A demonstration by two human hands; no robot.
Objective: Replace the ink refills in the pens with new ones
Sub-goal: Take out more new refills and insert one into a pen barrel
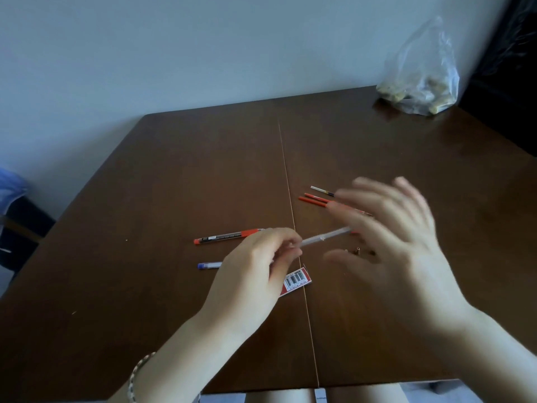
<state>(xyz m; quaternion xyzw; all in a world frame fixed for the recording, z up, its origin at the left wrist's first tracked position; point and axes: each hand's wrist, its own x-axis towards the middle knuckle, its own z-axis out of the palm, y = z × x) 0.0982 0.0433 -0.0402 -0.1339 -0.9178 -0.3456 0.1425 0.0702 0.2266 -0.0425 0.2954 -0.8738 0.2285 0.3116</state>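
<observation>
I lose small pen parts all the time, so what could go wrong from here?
1. The small brass tip pieces lie loose on the table right under the blurred, moving right hand; a sweep could knock them away.
2. The left hand pinches the clear pen barrel by one end only, so it might slip.
3. The loose refills lie together beside the right hand and could get mixed up.

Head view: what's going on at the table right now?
A person is mid pen-refill swap. The left hand pinches a clear pen barrel above the brown table; the right hand is open, blurred, holding nothing visible. Two red refills and a mostly clear one lie beyond, a red-capped pen to the left.
</observation>
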